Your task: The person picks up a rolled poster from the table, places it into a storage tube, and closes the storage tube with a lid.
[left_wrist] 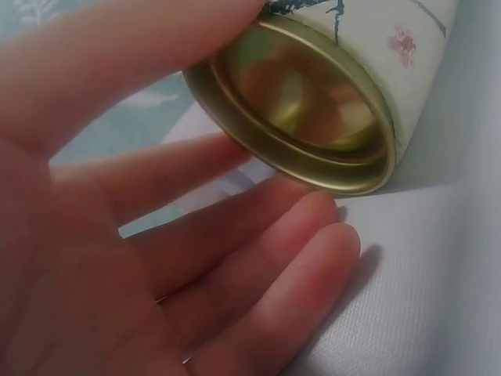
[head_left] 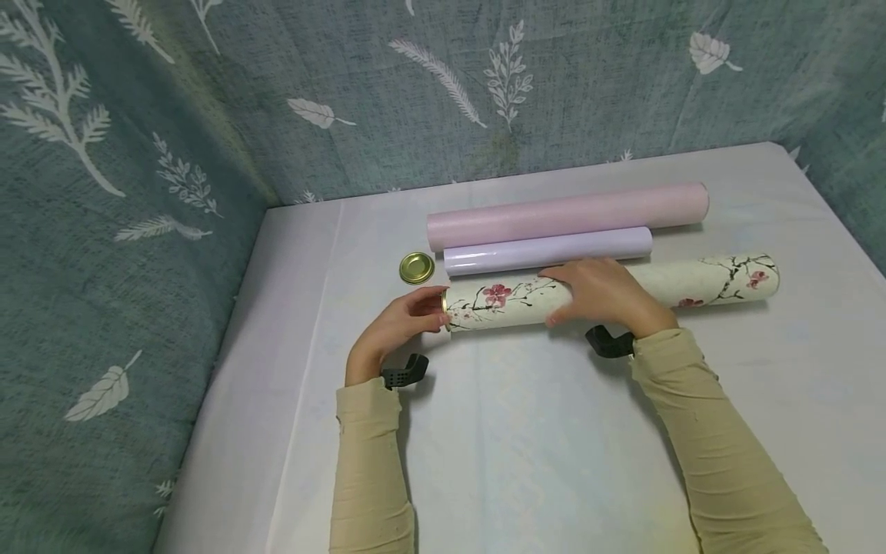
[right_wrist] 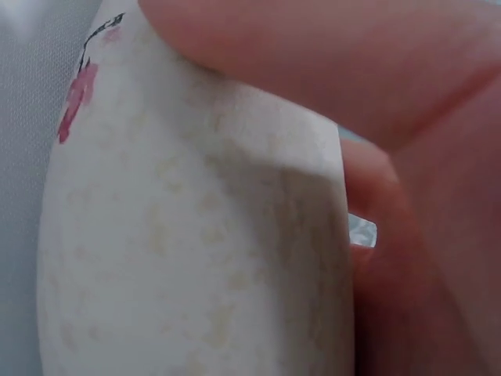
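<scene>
A cream wallpaper roll [head_left: 508, 308] with dark branches and pink blossoms lies across the table. At its left end sits a gold metal lid [left_wrist: 313, 110], its recessed face turned toward the palm in the left wrist view. My left hand [head_left: 398, 323] pinches the lid's rim between thumb and fingertips; the lower fingers extend below it. Farther along, my right hand [head_left: 598, 291] grips the roll from above, thumb on the near side and fingers over the far side. In the right wrist view, the thumb lies across the roll's pale surface [right_wrist: 180, 258].
Behind the floral roll lie a shiny lilac roll [head_left: 547, 251] and a longer pink roll [head_left: 567, 218]. A second gold lid [head_left: 417, 268] lies flat to their left. Leaf-patterned fabric [head_left: 388, 100] rises behind the white-covered table [head_left: 526, 438].
</scene>
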A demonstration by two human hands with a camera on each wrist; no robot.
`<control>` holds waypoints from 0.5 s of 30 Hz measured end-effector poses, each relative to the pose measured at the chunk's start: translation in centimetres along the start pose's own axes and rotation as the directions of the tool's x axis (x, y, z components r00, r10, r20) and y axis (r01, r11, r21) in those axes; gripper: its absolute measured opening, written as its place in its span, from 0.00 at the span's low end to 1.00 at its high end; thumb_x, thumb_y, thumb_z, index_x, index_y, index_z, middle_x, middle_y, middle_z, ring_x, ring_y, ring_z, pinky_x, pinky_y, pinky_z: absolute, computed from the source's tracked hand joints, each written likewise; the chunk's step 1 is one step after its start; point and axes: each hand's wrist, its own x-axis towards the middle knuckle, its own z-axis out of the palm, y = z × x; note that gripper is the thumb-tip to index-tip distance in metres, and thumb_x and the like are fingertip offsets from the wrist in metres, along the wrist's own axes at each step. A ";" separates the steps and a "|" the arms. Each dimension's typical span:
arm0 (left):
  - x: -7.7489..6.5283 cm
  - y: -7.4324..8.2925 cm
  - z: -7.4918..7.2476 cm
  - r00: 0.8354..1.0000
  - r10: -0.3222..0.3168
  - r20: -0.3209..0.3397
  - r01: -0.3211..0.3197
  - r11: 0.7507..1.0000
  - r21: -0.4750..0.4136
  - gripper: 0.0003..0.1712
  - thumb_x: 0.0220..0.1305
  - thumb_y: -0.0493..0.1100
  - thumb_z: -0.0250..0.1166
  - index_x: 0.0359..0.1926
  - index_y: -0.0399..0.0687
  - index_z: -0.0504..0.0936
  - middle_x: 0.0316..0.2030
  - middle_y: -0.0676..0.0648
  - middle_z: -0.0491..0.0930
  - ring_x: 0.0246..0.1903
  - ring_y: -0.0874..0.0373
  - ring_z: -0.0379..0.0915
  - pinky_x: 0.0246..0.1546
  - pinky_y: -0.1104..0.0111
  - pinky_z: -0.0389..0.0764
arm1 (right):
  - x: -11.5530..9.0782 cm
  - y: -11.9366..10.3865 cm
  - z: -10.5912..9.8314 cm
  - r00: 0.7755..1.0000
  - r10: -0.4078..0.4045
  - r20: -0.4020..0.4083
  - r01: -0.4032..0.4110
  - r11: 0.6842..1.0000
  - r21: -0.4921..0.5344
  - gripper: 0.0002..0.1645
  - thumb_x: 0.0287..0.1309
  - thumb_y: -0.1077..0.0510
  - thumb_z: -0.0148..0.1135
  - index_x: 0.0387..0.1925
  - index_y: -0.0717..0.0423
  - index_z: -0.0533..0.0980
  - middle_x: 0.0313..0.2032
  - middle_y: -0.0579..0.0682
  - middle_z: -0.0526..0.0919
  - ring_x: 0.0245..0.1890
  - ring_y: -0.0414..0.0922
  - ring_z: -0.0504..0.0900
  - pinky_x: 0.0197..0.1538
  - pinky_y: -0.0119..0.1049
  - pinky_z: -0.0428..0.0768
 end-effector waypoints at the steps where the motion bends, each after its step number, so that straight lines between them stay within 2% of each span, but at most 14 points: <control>1: -0.1 0.3 0.0 1.000 0.002 0.006 -0.002 1.000 0.010 0.34 0.52 0.47 0.67 0.60 0.52 0.66 0.50 0.46 0.73 0.50 0.56 0.68 0.47 0.65 0.71 | 0.0 0.0 0.0 1.000 0.002 0.006 -0.002 1.000 -0.002 0.48 0.31 0.35 0.70 0.58 0.47 0.68 0.53 0.50 0.74 0.54 0.52 0.69 0.54 0.54 0.60; 6: -0.8 1.9 0.4 1.000 0.003 0.022 -0.003 1.000 0.026 0.32 0.56 0.46 0.63 0.61 0.48 0.64 0.50 0.43 0.72 0.47 0.52 0.70 0.46 0.63 0.72 | -0.3 0.1 -0.2 0.999 0.003 0.034 -0.004 1.000 0.012 0.48 0.34 0.35 0.68 0.59 0.46 0.66 0.54 0.51 0.73 0.55 0.52 0.68 0.54 0.55 0.59; 9: -0.6 1.7 0.4 1.000 0.019 -0.012 -0.019 1.000 0.020 0.31 0.58 0.51 0.61 0.60 0.48 0.65 0.51 0.45 0.71 0.44 0.51 0.72 0.44 0.62 0.74 | -0.4 0.2 -0.3 0.999 -0.006 0.046 0.004 0.999 0.034 0.47 0.37 0.35 0.67 0.60 0.48 0.65 0.54 0.52 0.72 0.56 0.52 0.67 0.54 0.55 0.58; 12: -0.4 1.9 0.7 0.989 0.035 -0.147 -0.030 0.999 0.035 0.28 0.60 0.52 0.58 0.58 0.44 0.67 0.49 0.44 0.72 0.42 0.50 0.73 0.42 0.61 0.75 | -0.4 0.5 -0.4 0.998 -0.007 0.060 0.001 0.996 0.093 0.46 0.41 0.35 0.64 0.61 0.49 0.63 0.57 0.52 0.69 0.58 0.52 0.63 0.56 0.53 0.57; 15: 0.1 1.9 0.9 0.950 0.026 -0.310 -0.024 1.000 0.012 0.24 0.62 0.50 0.56 0.54 0.39 0.69 0.45 0.42 0.75 0.42 0.49 0.73 0.40 0.61 0.76 | -0.5 0.6 -0.8 0.999 -0.004 0.050 -0.005 0.986 0.166 0.44 0.46 0.36 0.61 0.62 0.51 0.62 0.59 0.52 0.66 0.59 0.51 0.62 0.58 0.50 0.59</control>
